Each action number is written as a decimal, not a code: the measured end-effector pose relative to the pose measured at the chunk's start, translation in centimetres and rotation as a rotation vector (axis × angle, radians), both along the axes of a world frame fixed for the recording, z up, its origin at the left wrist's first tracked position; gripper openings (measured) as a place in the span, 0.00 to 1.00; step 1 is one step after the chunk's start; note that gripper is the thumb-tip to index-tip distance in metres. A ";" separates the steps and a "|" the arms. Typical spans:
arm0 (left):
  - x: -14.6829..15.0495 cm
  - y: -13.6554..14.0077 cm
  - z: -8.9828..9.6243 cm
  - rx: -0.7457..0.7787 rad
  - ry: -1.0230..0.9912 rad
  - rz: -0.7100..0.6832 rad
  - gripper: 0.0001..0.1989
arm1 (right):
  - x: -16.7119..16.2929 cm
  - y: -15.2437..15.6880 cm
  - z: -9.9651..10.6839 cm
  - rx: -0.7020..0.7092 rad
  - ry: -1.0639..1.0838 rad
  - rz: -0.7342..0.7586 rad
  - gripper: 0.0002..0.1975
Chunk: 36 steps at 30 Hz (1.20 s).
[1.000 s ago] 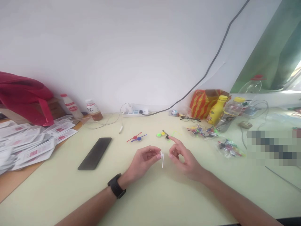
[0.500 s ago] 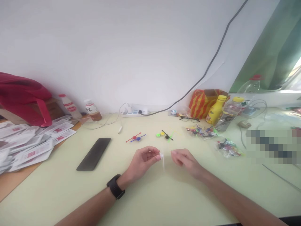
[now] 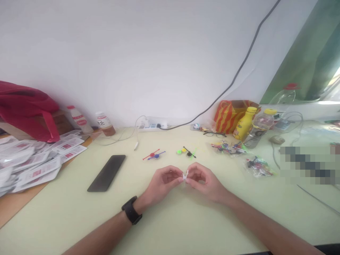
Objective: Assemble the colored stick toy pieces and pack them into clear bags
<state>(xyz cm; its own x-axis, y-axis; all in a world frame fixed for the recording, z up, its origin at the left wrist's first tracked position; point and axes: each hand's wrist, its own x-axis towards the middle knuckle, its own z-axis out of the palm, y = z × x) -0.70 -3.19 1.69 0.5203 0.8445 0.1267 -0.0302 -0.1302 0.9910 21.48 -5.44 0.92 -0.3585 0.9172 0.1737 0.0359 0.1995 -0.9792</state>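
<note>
A small white plastic spinner is held between the fingertips of both hands, above the tabletop. My left hand, with a black watch on its wrist, pinches it from the left side. From the right, my right hand pinches it with thumb and forefinger. The fingertips cover most of the piece. Beyond the hands lie a red spinner arrow, a blue spinner arrow and a black spinner arrow beside a green one. Small round green and yellow pieces sit next to them.
A black phone lies left of my hands. Bags of coloured spinner parts are on the right, with glasses, bottles and a striped bag behind. White packets pile up far left. A power strip lies along the wall.
My right hand has moved left and now pinches the white spinner together with my left hand. Its long blurred vertical streak is gone. The left hand stays almost in place.
</note>
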 end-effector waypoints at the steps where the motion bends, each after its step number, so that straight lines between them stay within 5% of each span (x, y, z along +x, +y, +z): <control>1: 0.0 0.0 0.0 0.000 -0.001 0.008 0.10 | 0.1 0.0 0.0 0.002 -0.002 -0.006 0.12; 9: -0.1 0.0 0.3 0.013 -0.002 0.077 0.10 | 0.0 0.0 -0.2 -0.128 0.071 -0.079 0.32; 11: -0.1 0.1 0.1 0.019 -0.007 0.086 0.10 | 0.0 0.1 -0.4 -0.161 0.099 -0.081 0.27; 13: -0.1 0.2 -0.1 0.028 -0.017 0.105 0.10 | 0.2 0.1 -0.4 -0.208 0.104 0.009 0.17; 17: -0.2 0.4 -0.3 0.037 -0.027 0.142 0.10 | 0.7 -0.1 0.2 -0.294 0.130 0.221 0.32; 24: -0.1 0.2 -0.1 0.030 0.014 0.075 0.10 | 0.0 0.2 0.4 -0.122 0.143 -0.038 0.15; 36: -0.2 0.0 -0.1 0.031 0.030 0.037 0.10 | 0.2 0.1 0.1 0.034 -0.015 -0.100 0.12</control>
